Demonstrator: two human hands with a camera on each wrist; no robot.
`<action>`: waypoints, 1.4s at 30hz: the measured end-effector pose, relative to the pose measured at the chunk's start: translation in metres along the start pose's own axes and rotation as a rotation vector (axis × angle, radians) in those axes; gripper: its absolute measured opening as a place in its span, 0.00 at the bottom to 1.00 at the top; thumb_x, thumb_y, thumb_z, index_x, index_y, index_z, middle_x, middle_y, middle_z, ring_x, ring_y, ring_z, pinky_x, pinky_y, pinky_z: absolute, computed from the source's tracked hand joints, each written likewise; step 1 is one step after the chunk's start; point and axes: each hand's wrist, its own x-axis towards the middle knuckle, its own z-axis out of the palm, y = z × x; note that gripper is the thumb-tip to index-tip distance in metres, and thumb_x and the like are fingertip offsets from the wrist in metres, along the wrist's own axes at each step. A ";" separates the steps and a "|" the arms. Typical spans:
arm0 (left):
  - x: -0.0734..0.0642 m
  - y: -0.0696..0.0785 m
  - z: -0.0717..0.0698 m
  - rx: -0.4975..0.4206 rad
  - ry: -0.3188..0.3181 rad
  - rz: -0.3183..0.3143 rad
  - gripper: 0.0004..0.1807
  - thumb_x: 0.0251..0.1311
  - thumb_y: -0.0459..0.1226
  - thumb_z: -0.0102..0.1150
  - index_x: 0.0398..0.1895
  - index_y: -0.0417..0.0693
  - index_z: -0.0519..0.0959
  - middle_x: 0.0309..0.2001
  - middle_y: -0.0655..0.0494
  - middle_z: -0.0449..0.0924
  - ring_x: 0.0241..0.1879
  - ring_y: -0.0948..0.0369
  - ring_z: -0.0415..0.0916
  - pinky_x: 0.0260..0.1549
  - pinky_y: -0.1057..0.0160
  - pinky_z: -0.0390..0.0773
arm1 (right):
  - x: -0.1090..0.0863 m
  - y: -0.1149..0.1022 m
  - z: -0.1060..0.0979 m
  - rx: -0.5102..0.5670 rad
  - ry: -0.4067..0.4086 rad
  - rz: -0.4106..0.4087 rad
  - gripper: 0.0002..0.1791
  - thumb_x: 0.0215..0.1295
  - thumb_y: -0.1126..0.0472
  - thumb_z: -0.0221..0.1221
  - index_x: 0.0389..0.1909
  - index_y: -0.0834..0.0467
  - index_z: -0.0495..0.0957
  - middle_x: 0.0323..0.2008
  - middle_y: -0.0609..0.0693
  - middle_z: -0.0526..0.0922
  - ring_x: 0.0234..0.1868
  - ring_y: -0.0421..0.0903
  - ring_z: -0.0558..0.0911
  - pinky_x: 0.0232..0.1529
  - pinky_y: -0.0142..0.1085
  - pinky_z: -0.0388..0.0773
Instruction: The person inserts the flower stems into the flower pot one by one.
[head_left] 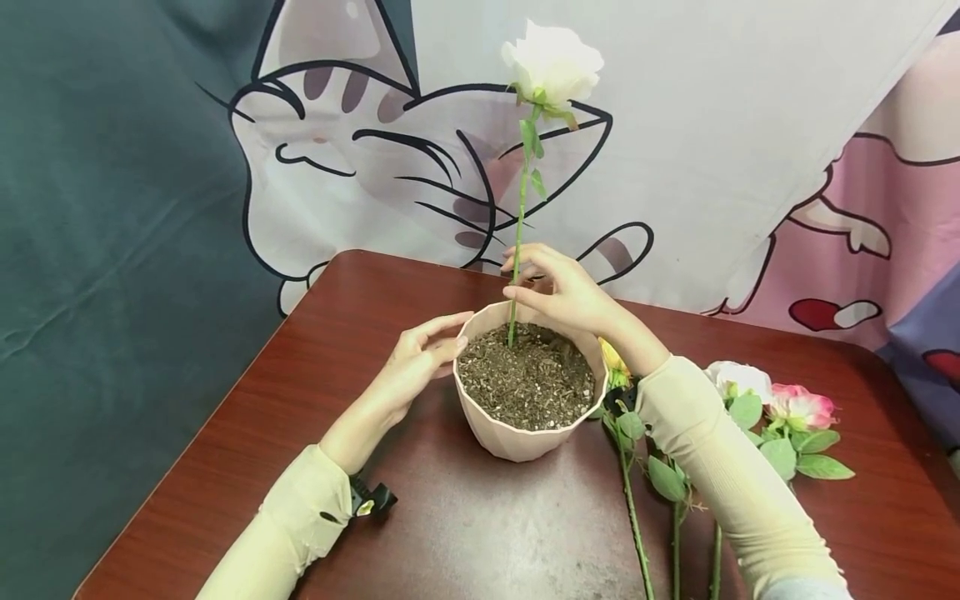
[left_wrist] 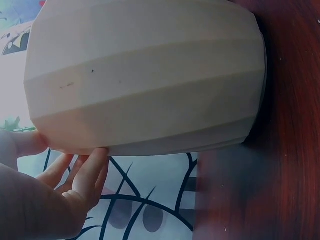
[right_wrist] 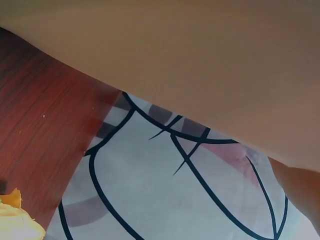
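Note:
A white artificial rose (head_left: 553,62) stands nearly upright, its long green stem (head_left: 521,208) reaching down into the dark soil (head_left: 528,383) of a pale, faceted flower pot (head_left: 517,446). My right hand (head_left: 562,287) is at the lower stem, above the far rim, with thumb and fingers around it. At the pot's left side, my left hand (head_left: 416,358) touches it, thumb at the rim and fingers against the outer wall. The left wrist view shows those fingertips (left_wrist: 97,155) along the pot's wall (left_wrist: 150,90). In the right wrist view, my forearm hides the stem and pot.
Right of the pot, several artificial flowers lie on the brown table (head_left: 300,417): a yellow one (head_left: 615,362), a white one (head_left: 738,381) and a pink-and-white one (head_left: 802,408). My right sleeve (head_left: 720,467) passes over their stems. A cat-print curtain (head_left: 337,192) hangs behind the table.

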 end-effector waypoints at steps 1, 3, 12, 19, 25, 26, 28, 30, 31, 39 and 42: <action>0.000 0.000 0.000 -0.002 0.001 0.000 0.23 0.63 0.36 0.53 0.62 0.51 0.70 0.57 0.48 0.72 0.53 0.58 0.72 0.50 0.57 0.75 | 0.000 0.000 0.000 0.001 0.018 0.009 0.11 0.63 0.60 0.60 0.45 0.57 0.77 0.57 0.50 0.73 0.45 0.43 0.80 0.43 0.39 0.78; -0.001 0.000 0.000 -0.002 0.001 -0.002 0.23 0.63 0.36 0.52 0.63 0.50 0.70 0.58 0.47 0.72 0.52 0.58 0.72 0.49 0.58 0.75 | 0.000 0.000 0.000 0.004 0.049 0.026 0.08 0.65 0.58 0.58 0.43 0.55 0.79 0.56 0.48 0.74 0.47 0.42 0.78 0.44 0.39 0.77; -0.001 0.003 0.002 0.022 0.017 -0.009 0.22 0.63 0.35 0.52 0.62 0.51 0.70 0.58 0.49 0.72 0.52 0.58 0.72 0.48 0.57 0.75 | -0.002 -0.023 -0.002 0.013 0.148 0.033 0.07 0.66 0.65 0.56 0.37 0.62 0.82 0.48 0.56 0.80 0.42 0.48 0.80 0.44 0.37 0.77; 0.002 0.001 0.003 0.018 0.005 -0.023 0.22 0.64 0.34 0.51 0.62 0.51 0.71 0.57 0.50 0.72 0.52 0.58 0.73 0.48 0.58 0.76 | -0.012 -0.039 0.007 0.010 0.210 0.042 0.07 0.65 0.69 0.55 0.36 0.67 0.81 0.40 0.59 0.82 0.37 0.51 0.81 0.40 0.32 0.77; 0.005 0.002 0.002 0.017 0.010 -0.019 0.22 0.64 0.34 0.52 0.62 0.51 0.71 0.57 0.50 0.72 0.50 0.60 0.73 0.45 0.61 0.77 | -0.008 -0.006 0.010 0.007 0.166 0.063 0.09 0.67 0.62 0.55 0.42 0.60 0.81 0.39 0.53 0.85 0.37 0.47 0.84 0.44 0.37 0.78; 0.005 0.002 0.002 0.016 0.014 -0.015 0.22 0.64 0.34 0.52 0.62 0.51 0.71 0.57 0.50 0.73 0.50 0.60 0.73 0.45 0.62 0.77 | -0.007 -0.004 0.010 0.008 0.157 0.070 0.09 0.67 0.60 0.55 0.43 0.58 0.81 0.39 0.52 0.85 0.37 0.45 0.84 0.44 0.37 0.78; 0.005 0.003 0.001 0.015 0.019 -0.004 0.22 0.64 0.34 0.51 0.62 0.50 0.70 0.56 0.48 0.73 0.50 0.60 0.73 0.45 0.62 0.77 | -0.006 -0.002 0.009 0.006 0.161 0.080 0.10 0.67 0.58 0.55 0.43 0.56 0.81 0.38 0.51 0.85 0.37 0.43 0.84 0.45 0.36 0.78; 0.005 0.005 0.000 0.012 0.019 0.008 0.22 0.64 0.34 0.51 0.62 0.49 0.70 0.56 0.47 0.73 0.50 0.59 0.72 0.45 0.62 0.77 | -0.005 -0.003 0.008 -0.006 0.175 0.079 0.10 0.67 0.55 0.56 0.43 0.54 0.82 0.38 0.49 0.86 0.37 0.41 0.84 0.44 0.36 0.77; 0.005 0.005 0.001 0.009 0.017 0.011 0.22 0.64 0.34 0.51 0.62 0.49 0.70 0.56 0.47 0.73 0.50 0.59 0.72 0.45 0.62 0.77 | -0.005 -0.003 0.008 -0.021 0.185 0.076 0.10 0.67 0.55 0.56 0.43 0.53 0.82 0.38 0.49 0.86 0.37 0.41 0.84 0.43 0.36 0.77; 0.004 0.003 0.000 0.008 0.006 -0.009 0.22 0.64 0.34 0.51 0.62 0.50 0.70 0.57 0.50 0.72 0.52 0.58 0.72 0.49 0.57 0.75 | -0.009 -0.003 0.012 -0.099 0.224 0.115 0.13 0.68 0.52 0.54 0.47 0.52 0.81 0.43 0.47 0.84 0.35 0.39 0.84 0.40 0.36 0.77; 0.003 0.003 0.000 0.009 0.013 -0.010 0.22 0.64 0.34 0.51 0.62 0.52 0.70 0.57 0.51 0.72 0.52 0.58 0.72 0.49 0.57 0.75 | -0.009 -0.004 0.012 -0.084 0.198 0.123 0.15 0.67 0.52 0.55 0.51 0.51 0.79 0.49 0.46 0.82 0.38 0.40 0.83 0.45 0.37 0.77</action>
